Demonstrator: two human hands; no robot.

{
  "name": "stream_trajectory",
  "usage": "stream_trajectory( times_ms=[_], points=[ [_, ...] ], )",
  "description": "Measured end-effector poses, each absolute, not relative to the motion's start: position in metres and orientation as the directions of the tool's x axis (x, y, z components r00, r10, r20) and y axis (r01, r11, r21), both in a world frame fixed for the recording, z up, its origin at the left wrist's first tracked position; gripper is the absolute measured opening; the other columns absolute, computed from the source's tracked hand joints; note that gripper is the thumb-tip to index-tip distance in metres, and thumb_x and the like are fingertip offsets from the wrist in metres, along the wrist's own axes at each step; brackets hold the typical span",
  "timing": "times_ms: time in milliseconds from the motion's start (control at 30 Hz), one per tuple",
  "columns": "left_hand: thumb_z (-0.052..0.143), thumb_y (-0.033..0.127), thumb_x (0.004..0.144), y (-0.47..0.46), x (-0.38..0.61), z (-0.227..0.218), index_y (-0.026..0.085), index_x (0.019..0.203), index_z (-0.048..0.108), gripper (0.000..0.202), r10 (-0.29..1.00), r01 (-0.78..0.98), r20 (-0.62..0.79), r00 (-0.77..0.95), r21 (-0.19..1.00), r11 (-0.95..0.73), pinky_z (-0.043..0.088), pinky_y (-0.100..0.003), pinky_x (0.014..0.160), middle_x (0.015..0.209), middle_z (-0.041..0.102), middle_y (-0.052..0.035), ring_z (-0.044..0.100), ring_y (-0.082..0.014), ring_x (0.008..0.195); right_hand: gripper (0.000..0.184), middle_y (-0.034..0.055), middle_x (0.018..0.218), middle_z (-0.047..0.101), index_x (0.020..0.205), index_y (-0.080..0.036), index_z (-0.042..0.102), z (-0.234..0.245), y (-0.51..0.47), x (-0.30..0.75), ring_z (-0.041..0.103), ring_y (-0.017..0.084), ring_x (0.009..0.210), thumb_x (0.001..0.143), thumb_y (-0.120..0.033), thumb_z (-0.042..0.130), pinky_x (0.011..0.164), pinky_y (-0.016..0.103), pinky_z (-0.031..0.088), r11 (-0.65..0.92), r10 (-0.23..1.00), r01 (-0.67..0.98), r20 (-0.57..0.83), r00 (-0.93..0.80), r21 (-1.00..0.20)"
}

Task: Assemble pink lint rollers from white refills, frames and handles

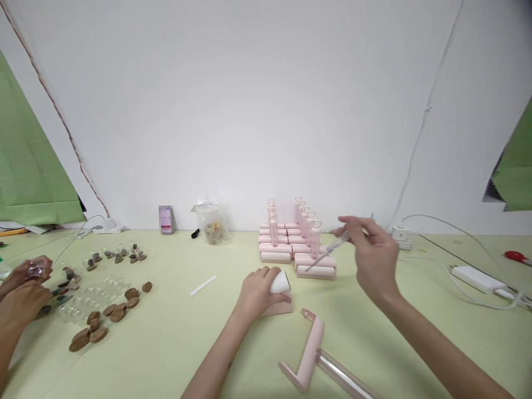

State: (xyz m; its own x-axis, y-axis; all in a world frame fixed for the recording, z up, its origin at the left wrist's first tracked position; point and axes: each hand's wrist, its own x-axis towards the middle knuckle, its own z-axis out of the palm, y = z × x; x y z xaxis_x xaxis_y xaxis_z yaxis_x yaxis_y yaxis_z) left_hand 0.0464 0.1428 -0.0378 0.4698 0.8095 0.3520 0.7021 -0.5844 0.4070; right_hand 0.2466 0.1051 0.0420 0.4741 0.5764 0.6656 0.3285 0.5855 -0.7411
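My left hand (260, 292) rests on the table, fingers wrapped round a small white cone-shaped piece (280, 282) that sits on a pink block (279, 306). My right hand (372, 252) is raised above the table and pinches a clear syringe (332, 248) whose thin tip points down-left toward a stack of pink holders (297, 249). Those holders carry upright pink tubes with heart-shaped tops (307, 221). A pink bracket with a clear rod (316, 354) lies on the table in front of me.
Another person's hands (22, 288) at the left edge hold a small glass vial, beside several vials (118, 255) and brown corks (106, 318). A plastic bag (211, 224), a small box (165, 219), a white strip (203, 286) and a power strip (477, 279) with cables lie around.
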Motion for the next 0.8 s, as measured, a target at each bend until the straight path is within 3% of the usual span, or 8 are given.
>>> stream_trajectory(
  times_ms=[167, 300, 433, 533, 600, 667, 700, 800],
  points=[
    [0.068, 0.052, 0.057, 0.139, 0.043, -0.053, 0.018, 0.113, 0.049, 0.068, 0.777, 0.730, 0.256, 0.575, 0.269, -0.629, 0.034, -0.043, 0.086, 0.101, 0.057, -0.0100, 0.049, -0.0295, 0.095, 0.022, -0.0044, 0.056, 0.045, 0.081, -0.021, 0.063, 0.055, 0.094, 0.266, 0.048, 0.011, 0.050, 0.080, -0.040, 0.051, 0.054, 0.026, 0.042, 0.567, 0.592, 0.301, 0.633, 0.499, -0.767],
    [0.062, 0.048, 0.066, 0.148, 0.024, -0.056, 0.019, 0.119, 0.045, 0.062, 0.803, 0.762, 0.219, 0.554, 0.256, -0.595, 0.034, -0.040, 0.086, 0.104, 0.056, -0.0096, 0.047, -0.0276, 0.096, 0.028, -0.0048, 0.051, 0.044, 0.083, -0.022, 0.060, 0.048, 0.086, 0.270, 0.039, 0.011, 0.044, 0.084, -0.042, 0.041, 0.042, 0.023, 0.030, 0.435, 0.825, 0.453, 0.546, 0.145, -0.778],
    [0.059, 0.040, 0.070, 0.171, -0.019, -0.050, 0.016, 0.123, 0.041, 0.060, 0.867, 0.813, 0.229, 0.444, 0.305, -0.496, 0.030, -0.043, 0.089, 0.106, 0.054, -0.0109, 0.044, -0.0292, 0.100, 0.025, 0.0001, 0.070, 0.062, 0.070, -0.022, 0.062, 0.018, 0.065, 0.264, 0.052, 0.015, 0.058, 0.077, -0.042, 0.051, 0.048, 0.023, 0.032, 0.402, 0.912, 0.776, 0.133, -0.389, -0.487],
    [0.064, 0.039, 0.065, 0.180, -0.039, -0.042, 0.012, 0.129, 0.028, 0.078, 0.899, 0.826, 0.263, 0.351, 0.366, -0.429, 0.021, -0.047, 0.095, 0.118, 0.046, -0.0149, 0.032, -0.0326, 0.113, 0.031, -0.0001, 0.066, 0.063, 0.066, -0.020, 0.059, -0.016, 0.043, 0.251, 0.054, 0.018, 0.056, 0.058, -0.050, 0.065, 0.045, 0.022, 0.026, 0.406, 0.902, 0.873, -0.037, -0.430, -0.270],
    [0.063, 0.042, 0.063, 0.175, -0.034, -0.036, 0.010, 0.130, 0.023, 0.084, 0.912, 0.805, 0.284, 0.296, 0.439, -0.398, 0.013, -0.048, 0.099, 0.129, 0.033, -0.0179, 0.018, -0.0340, 0.122, 0.034, -0.0001, 0.065, 0.063, 0.068, -0.020, 0.056, -0.034, 0.033, 0.243, 0.055, 0.018, 0.053, 0.055, -0.049, 0.066, 0.043, 0.022, 0.022, 0.389, 0.911, 0.892, -0.048, -0.410, -0.229],
    [0.050, 0.050, 0.073, 0.158, -0.013, -0.033, 0.010, 0.123, 0.031, 0.067, 0.925, 0.746, 0.243, 0.293, 0.547, -0.380, 0.019, -0.048, 0.097, 0.126, 0.037, -0.0182, 0.025, -0.0323, 0.120, 0.019, -0.0006, 0.065, 0.063, 0.069, -0.020, 0.052, -0.047, 0.028, 0.238, 0.055, 0.017, 0.051, 0.064, -0.037, 0.059, 0.042, 0.021, 0.022, 0.381, 0.917, 0.894, -0.030, -0.398, -0.235],
    [0.038, 0.053, 0.078, 0.145, 0.002, -0.034, 0.010, 0.114, 0.041, 0.055, 0.926, 0.709, 0.194, 0.325, 0.598, -0.374, 0.028, -0.045, 0.092, 0.114, 0.049, -0.0169, 0.039, -0.0299, 0.110, 0.011, -0.0011, 0.063, 0.062, 0.072, -0.020, 0.051, -0.050, 0.027, 0.238, 0.055, 0.016, 0.050, 0.067, -0.029, 0.055, 0.041, 0.022, 0.022, 0.379, 0.919, 0.894, -0.015, -0.394, -0.241],
    [0.013, 0.054, 0.085, 0.101, 0.048, -0.042, 0.015, 0.085, 0.056, 0.058, 0.854, 0.584, -0.002, 0.520, 0.731, -0.354, 0.046, -0.031, 0.067, 0.075, 0.062, -0.0058, 0.059, -0.0180, 0.072, 0.025, -0.0026, 0.059, 0.063, 0.095, -0.020, 0.047, -0.054, 0.027, 0.240, 0.057, 0.017, 0.047, 0.070, -0.017, 0.045, 0.041, 0.023, 0.022, 0.414, 0.910, 0.881, 0.068, -0.410, -0.229]
  ],
)
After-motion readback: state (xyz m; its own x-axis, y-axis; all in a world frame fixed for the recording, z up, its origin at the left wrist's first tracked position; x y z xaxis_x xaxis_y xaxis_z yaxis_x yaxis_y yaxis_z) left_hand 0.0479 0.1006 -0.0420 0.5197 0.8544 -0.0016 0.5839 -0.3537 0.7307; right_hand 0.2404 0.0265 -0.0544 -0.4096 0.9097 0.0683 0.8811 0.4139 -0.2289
